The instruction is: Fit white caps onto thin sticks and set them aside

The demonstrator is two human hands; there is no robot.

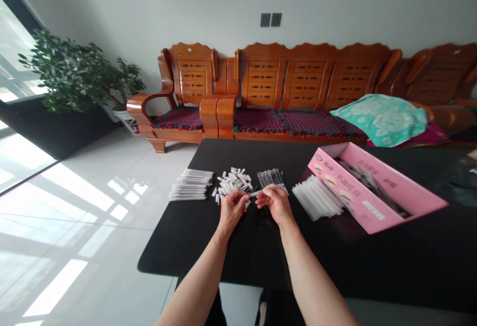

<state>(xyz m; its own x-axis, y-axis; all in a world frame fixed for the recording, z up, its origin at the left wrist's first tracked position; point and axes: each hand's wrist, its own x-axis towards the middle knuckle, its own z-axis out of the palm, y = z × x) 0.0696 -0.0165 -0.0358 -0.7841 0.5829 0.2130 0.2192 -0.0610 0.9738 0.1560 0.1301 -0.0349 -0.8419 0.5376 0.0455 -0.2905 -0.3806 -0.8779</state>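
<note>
Both my hands meet over the black table. My right hand is closed round a thin clear pen barrel that lies crosswise, pointing left. My left hand pinches near the barrel's left end; what its fingertips hold is too small to name. Just beyond my hands lie a heap of small white caps and a bunch of thin refills. A few small black parts lie under my hands.
A row of white pen barrels lies at the table's left edge. Another fan of clear barrels lies beside an open pink box on the right. Wooden sofas and a potted plant stand behind.
</note>
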